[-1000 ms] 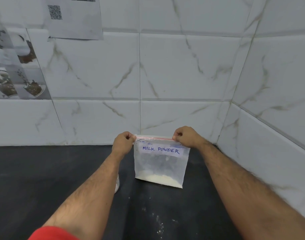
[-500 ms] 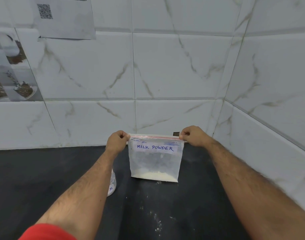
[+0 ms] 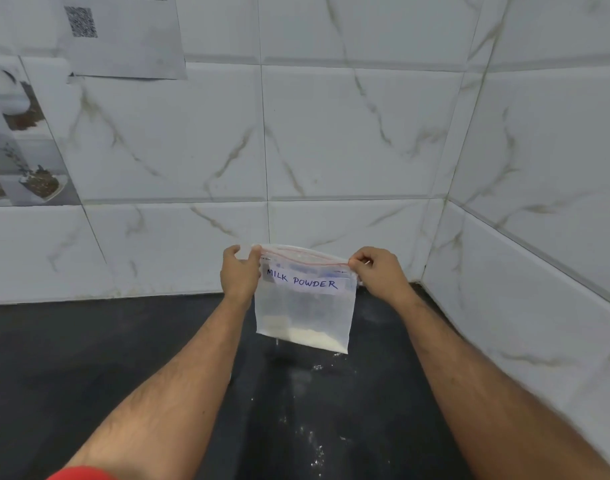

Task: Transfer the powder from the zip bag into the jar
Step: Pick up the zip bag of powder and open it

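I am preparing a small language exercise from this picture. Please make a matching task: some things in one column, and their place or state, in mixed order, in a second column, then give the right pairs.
Column one:
1. zip bag
2. left hand
3. right hand
4. paper with a square code

Column two:
A. pinches the bag's top right corner
B. on the wall tiles, upper left
C. held up, labelled MILK POWDER
D. grips the bag's top left corner

Pairs: 1-C, 2-D, 3-A, 4-B

Bare forearms, red sleeve (image 3: 82, 474) on the left.
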A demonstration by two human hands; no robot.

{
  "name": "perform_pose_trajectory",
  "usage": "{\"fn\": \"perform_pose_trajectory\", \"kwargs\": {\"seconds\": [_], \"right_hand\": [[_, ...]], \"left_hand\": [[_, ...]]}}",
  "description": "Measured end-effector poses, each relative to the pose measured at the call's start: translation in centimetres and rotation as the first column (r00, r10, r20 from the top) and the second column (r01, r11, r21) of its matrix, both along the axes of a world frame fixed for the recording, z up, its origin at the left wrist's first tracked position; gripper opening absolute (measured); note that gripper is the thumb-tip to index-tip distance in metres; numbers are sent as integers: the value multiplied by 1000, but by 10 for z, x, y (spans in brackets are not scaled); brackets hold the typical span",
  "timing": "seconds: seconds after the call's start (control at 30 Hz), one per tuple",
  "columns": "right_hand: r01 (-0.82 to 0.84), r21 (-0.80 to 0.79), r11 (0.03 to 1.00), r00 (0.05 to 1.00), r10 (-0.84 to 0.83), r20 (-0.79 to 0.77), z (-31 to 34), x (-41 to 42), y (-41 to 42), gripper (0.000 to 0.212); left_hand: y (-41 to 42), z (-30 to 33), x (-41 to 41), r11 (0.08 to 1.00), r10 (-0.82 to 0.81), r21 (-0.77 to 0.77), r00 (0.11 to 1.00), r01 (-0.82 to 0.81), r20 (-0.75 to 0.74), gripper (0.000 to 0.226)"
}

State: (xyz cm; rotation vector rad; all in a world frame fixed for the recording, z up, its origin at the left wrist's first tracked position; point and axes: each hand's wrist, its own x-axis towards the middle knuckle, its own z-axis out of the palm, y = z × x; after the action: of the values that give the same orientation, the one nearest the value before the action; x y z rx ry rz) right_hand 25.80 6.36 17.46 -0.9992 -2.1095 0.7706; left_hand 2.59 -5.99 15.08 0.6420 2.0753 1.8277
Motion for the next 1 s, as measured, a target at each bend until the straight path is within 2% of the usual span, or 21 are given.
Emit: {"fn": "perform_pose_trajectory", "kwargs": {"seconds": [0.07,0.13,0.27,0.43,0.57,0.67,0.73,0.87,0.93,1.0], "right_hand": [[-31,-30,999,998,33,57,-13,0,-10,15],[-54,-50,997,993,59,99,-27,1,-17,14],[-44,-52,998,997,47,60,-31,3,-24,16],[-102,-141,985,982,123,142,-27,5,-22,14],[-63,-171,983,971,100,217,-13,-6,-18,30],[-34,-106,994,941,67,332,-2,-31,-18,35],[-36,-128,991,906,87,415,2,-47,-20,37],[-51,-122,991,834,110,541,3,-66,-24,12],[1,-55,998,821,31,570,8,-66,-17,16],[124,-15,992,832,-96,547,20,-58,-7,12]], "left_hand": [[2,-8,11,996,16,-85,1000,-17,-13,54],[4,-18,25,978,-65,-199,997,56,-36,57],[4,-26,41,943,-142,-307,990,129,-21,52],[5,-24,45,939,-196,-272,978,210,77,36],[3,-22,46,925,-266,-260,961,277,80,19],[1,-20,48,916,-296,-279,955,289,19,21],[-1,-18,46,912,-311,-284,951,296,-5,24],[-8,-16,39,902,-339,-300,940,310,-47,29],[-12,-12,31,902,-328,-325,940,283,-94,32],[-14,-3,17,907,-298,-357,939,223,-170,37]]}}
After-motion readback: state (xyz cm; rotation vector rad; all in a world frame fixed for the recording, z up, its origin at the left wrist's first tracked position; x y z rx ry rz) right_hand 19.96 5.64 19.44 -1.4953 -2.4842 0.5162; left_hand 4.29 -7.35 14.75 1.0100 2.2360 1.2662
